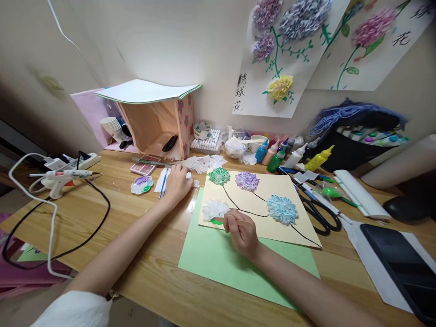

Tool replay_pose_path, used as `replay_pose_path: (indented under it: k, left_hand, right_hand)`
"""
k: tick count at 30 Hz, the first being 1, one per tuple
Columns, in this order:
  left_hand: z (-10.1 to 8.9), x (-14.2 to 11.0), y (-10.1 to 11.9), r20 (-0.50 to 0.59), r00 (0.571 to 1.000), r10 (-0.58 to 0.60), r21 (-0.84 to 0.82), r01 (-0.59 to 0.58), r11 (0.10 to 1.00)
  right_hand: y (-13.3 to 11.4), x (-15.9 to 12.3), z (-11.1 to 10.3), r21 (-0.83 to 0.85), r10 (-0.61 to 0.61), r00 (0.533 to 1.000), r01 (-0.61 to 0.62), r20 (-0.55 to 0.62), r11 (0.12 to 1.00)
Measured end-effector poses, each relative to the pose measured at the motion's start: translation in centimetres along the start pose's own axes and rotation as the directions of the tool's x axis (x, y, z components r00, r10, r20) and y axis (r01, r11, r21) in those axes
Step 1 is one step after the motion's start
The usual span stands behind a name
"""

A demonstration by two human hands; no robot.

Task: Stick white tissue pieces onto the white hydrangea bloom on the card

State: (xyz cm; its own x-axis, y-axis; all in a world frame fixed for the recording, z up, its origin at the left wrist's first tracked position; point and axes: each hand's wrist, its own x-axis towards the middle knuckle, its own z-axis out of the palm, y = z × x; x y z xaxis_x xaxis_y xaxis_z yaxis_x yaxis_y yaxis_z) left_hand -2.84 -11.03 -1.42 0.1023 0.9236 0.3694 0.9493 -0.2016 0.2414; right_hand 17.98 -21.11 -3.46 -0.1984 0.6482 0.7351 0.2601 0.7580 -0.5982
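My right hand (241,231) is closed in a pinch on a thin paintbrush, its tip at a green painted patch (216,221) under the white paper flower (214,209) on the cream sheet (272,225). That sheet also carries a green flower (218,175), a purple flower (247,180) and a blue flower (282,209) with black stems. It lies on a light green sheet (218,256). My left hand (177,184) rests on the table left of the cream sheet, fingers curled by white paper scraps (204,162); whether it holds one is unclear.
A glue gun (63,178) and power strip (80,161) with cables lie at left. A paint palette (142,185), blue brush (163,182), paint bottles (296,156), scissors (318,213), a black tablet (398,263) and a small cardboard house (156,120) surround the work.
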Motion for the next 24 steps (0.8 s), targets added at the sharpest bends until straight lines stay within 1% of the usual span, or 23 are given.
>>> replay_pose_path:
  k: [2, 5, 7, 9, 11, 14, 17, 19, 20, 22, 23, 24]
  left_hand:
    - [1.1, 1.3, -0.1, 0.018, 0.998, -0.062, 0.005, 0.062, 0.998]
    - [2.5, 2.8, 0.2, 0.081, 0.984, -0.159, -0.042, 0.163, 0.986]
    - [3.1, 3.5, 0.3, 0.107, 0.977, -0.187, -0.065, 0.194, 0.979]
    - [3.0, 3.9, 0.3, 0.115, 0.972, -0.206, -0.083, 0.216, 0.973]
    - [2.4, 4.0, 0.3, 0.091, 0.972, -0.215, -0.083, 0.223, 0.971]
    - [0.7, 3.7, 0.3, 0.011, 0.979, -0.202, -0.054, 0.202, 0.978]
    - [-1.0, 3.1, 0.2, -0.072, 0.993, -0.093, 0.024, 0.095, 0.995]
    - [-1.8, 2.8, 0.1, -0.117, 0.993, -0.01, 0.069, 0.019, 0.997]
    - [-2.1, 2.6, 0.1, -0.131, 0.991, 0.017, 0.062, -0.009, 0.998]
    - [-2.8, 2.0, 0.2, -0.132, 0.991, 0.028, -0.054, -0.035, 0.998]
    - [-3.1, 1.7, 0.2, -0.113, 0.993, 0.018, -0.154, -0.036, 0.987]
    - [-3.5, 1.2, 0.4, -0.071, 0.997, 0.004, -0.268, -0.023, 0.963]
  right_hand:
    - [0.0, 0.0, 0.0, -0.007, 0.011, 1.0, -0.011, 0.005, 1.0]
    - [0.1, 0.0, -0.1, -0.008, 0.018, 1.0, -0.018, 0.024, 1.0]
    - [0.1, -0.1, -0.2, -0.004, 0.016, 0.999, -0.016, 0.036, 1.0]
    - [0.2, -0.2, -0.2, 0.006, 0.014, 0.999, -0.014, 0.038, 1.0]
    - [0.3, -0.2, -0.2, 0.013, 0.013, 0.999, -0.013, 0.039, 1.0]
    - [0.3, -0.2, -0.2, 0.011, 0.011, 0.999, -0.012, 0.04, 1.0]
    - [0.2, -0.1, -0.2, 0.009, 0.017, 0.999, -0.017, 0.031, 1.0]
    - [0.2, -0.1, -0.3, 0.003, 0.041, 0.999, -0.042, 0.026, 0.999]
    - [0.2, -0.1, -0.3, 0.003, 0.063, 0.998, -0.063, 0.025, 0.998]
    - [0.3, -0.1, -0.3, 0.021, 0.116, 0.993, -0.117, 0.018, 0.993]
    - [0.4, -0.1, -0.4, 0.037, 0.146, 0.989, -0.146, 0.01, 0.989]
    - [0.5, -0.2, -0.4, 0.059, 0.176, 0.984, -0.175, -0.004, 0.983]
